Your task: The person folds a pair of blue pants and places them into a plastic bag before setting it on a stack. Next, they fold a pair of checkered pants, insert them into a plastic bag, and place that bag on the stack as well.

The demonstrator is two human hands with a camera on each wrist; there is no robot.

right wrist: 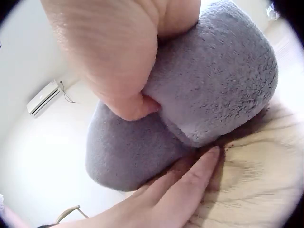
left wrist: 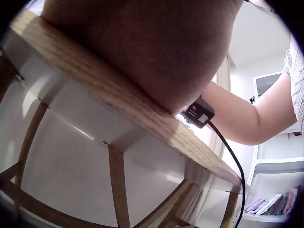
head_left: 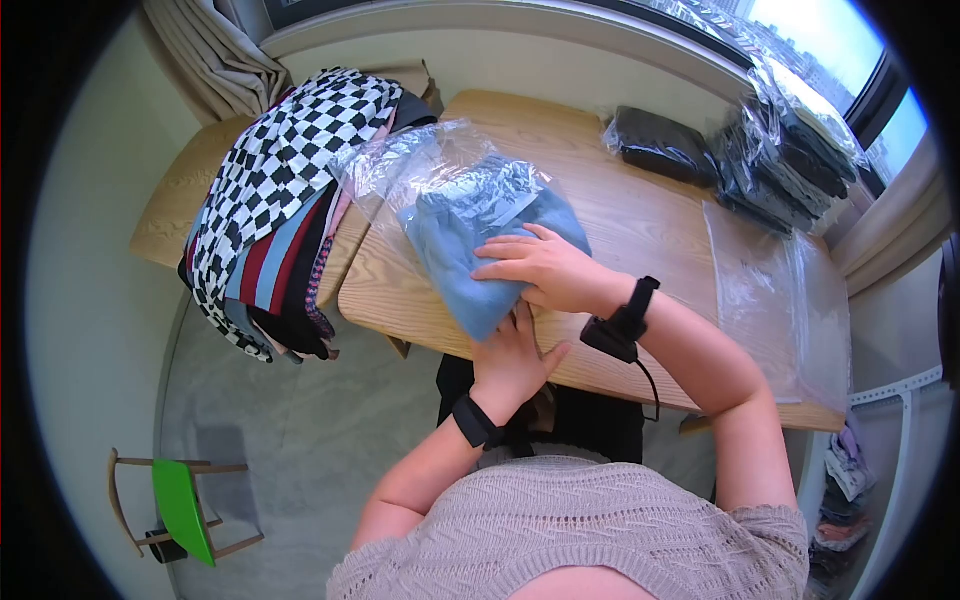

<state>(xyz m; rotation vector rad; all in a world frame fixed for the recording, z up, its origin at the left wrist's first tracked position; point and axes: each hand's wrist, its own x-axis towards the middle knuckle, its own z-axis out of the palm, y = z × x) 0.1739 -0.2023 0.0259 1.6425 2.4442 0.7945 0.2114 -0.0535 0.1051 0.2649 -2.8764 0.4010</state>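
A folded, fleecy blue cloth item lies at the table's front edge, its far part inside a clear plastic bag. Spread fingers of the right hand rest on top of it. At its near corner, the left hand has its fingertips partly under the fabric. The right wrist view shows the cloth as grey, with the right thumb pressing into a fold and the left hand's straight fingers along its underside. In the left wrist view the left hand hides the cloth.
A draped pile with a checkered cloth stands left. Bagged dark items and a stack of bagged clothes line the back right. Flat clear bags lie on the table's right side. A green chair stands lower left.
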